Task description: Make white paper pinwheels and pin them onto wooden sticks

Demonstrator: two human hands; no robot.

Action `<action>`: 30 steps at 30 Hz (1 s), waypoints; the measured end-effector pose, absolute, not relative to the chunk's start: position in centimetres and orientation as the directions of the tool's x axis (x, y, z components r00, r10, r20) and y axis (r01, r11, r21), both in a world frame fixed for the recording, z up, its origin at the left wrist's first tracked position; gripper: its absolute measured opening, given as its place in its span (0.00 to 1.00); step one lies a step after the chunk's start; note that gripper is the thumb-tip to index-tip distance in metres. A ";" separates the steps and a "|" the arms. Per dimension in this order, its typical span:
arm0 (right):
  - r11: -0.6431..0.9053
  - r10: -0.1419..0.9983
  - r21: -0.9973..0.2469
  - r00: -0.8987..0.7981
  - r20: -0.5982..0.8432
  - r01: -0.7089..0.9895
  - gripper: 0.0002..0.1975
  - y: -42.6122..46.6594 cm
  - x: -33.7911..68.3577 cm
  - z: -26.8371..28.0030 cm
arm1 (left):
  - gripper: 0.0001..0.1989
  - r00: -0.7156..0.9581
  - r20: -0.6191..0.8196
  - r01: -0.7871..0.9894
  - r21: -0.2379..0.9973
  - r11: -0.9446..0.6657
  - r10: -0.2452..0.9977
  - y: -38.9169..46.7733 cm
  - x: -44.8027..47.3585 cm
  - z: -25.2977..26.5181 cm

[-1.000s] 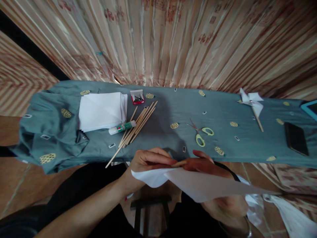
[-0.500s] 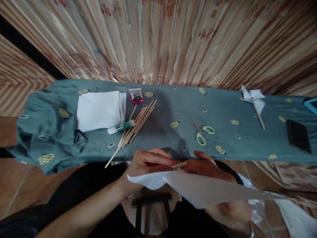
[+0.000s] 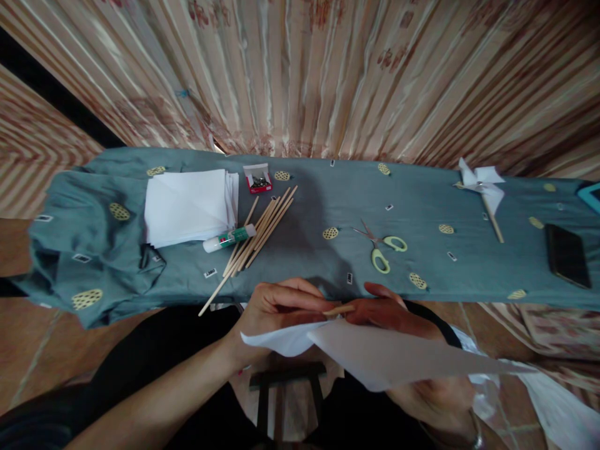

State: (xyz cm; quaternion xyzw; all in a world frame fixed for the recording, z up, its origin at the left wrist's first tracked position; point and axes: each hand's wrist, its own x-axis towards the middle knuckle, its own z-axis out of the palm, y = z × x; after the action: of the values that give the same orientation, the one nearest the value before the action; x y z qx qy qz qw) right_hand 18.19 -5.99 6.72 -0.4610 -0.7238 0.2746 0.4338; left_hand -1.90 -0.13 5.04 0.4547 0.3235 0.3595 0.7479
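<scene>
Close to my body, just off the table's front edge, my two hands meet over a white paper pinwheel point(image 3: 375, 355) with bent, curling blades. My left hand point(image 3: 281, 303) pinches it near its centre, thumb and fingers pressed together. A short end of a wooden stick point(image 3: 340, 310) shows between the hands. My right hand point(image 3: 387, 315) is closed around that stick, and the paper covers part of this hand. Whatever lies under the left fingertips is hidden.
On the blue-green cloth point(image 3: 309, 275) lie a stack of white paper point(image 3: 187, 206), a glue stick point(image 3: 229, 238), several wooden sticks point(image 3: 267, 234), a red box of small metal pins point(image 3: 257, 179), scissors point(image 3: 379, 247), another pinwheel point(image 3: 482, 187) and a black phone point(image 3: 567, 256).
The view has shifted very slightly. Both hands, the paper and the stick keep almost the same positions.
</scene>
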 end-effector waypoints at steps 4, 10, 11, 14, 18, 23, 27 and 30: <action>0.392 0.919 -0.816 -0.145 0.366 0.425 0.11 -6.2 18.2 6.3 | 0.05 0.518 -0.169 -0.225 0.919 0.324 0.839 -0.1 -2.0 5.1; 0.150 0.980 -0.933 0.074 0.184 0.328 0.10 -4.5 16.9 5.7 | 0.07 0.445 -0.218 -0.195 0.923 0.331 0.869 0.1 -1.8 3.5; 0.104 0.986 -0.957 0.097 0.135 0.272 0.08 -4.0 16.7 5.5 | 0.07 0.423 -0.259 -0.200 0.908 0.369 0.868 0.1 -1.5 3.2; -0.015 0.994 -0.992 0.111 -0.001 0.122 0.10 -2.4 16.3 4.5 | 0.10 0.346 -0.387 -0.285 0.825 0.488 0.855 -0.3 -0.6 1.9; -0.121 0.986 -0.993 0.120 -0.118 0.011 0.15 -1.4 16.0 3.1 | 0.13 0.319 -0.401 -0.391 0.770 0.505 0.859 -0.6 0.3 0.5; -0.157 0.974 -0.986 0.155 -0.165 -0.062 0.17 -1.4 15.6 2.4 | 0.17 0.254 -0.371 -0.460 0.766 0.449 0.893 -0.4 0.7 0.7; -0.155 0.971 -0.985 0.170 -0.165 -0.072 0.18 -1.4 15.4 2.4 | 0.18 0.228 -0.381 -0.493 0.749 0.443 0.896 -0.3 0.9 1.2; -0.148 0.971 -0.988 0.181 -0.155 -0.053 0.18 -1.2 15.3 2.5 | 0.17 0.234 -0.381 -0.486 0.751 0.447 0.895 -0.4 0.8 0.8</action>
State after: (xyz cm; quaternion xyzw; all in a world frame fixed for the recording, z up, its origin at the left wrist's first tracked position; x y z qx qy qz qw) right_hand 15.29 -1.22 2.45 -0.5709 -0.4020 0.4979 0.5143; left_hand 0.84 -0.37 0.83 0.2489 0.4101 0.4632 0.7452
